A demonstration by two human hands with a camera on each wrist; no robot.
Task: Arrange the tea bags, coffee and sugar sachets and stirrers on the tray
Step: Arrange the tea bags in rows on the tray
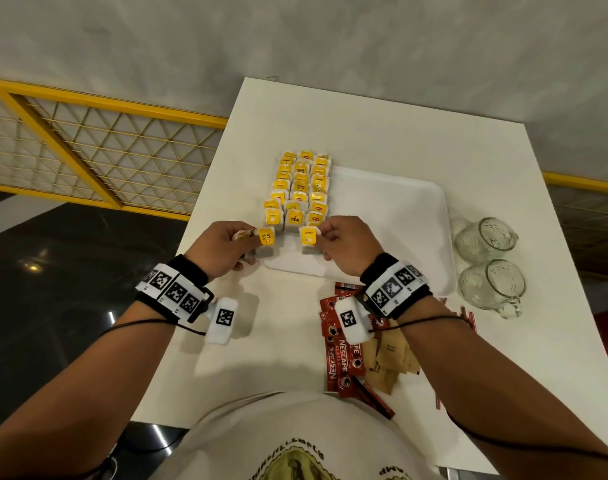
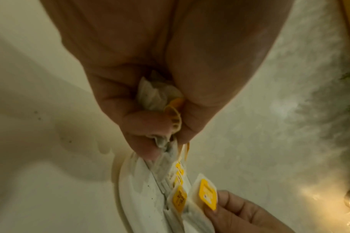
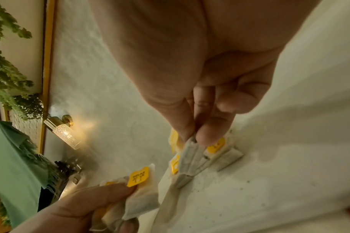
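Yellow-tagged tea bag (image 1: 308,240) pinched between right hand (image 1: 344,242) thumb and fingertips, over the white tray (image 1: 399,216), rows of tea bags (image 1: 300,187) just beyond the fingers, left hand (image 1: 219,245) curled tight round several tea bags (image 1: 265,240) beside the tray's edge, coffee sachets (image 1: 340,355) behind the right wrist.

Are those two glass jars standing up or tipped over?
Tipped over. Both jars lie on their sides beside the tray, mouths facing sideways.

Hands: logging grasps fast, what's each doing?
Left hand: grips several tea bags.
Right hand: pinches one tea bag.
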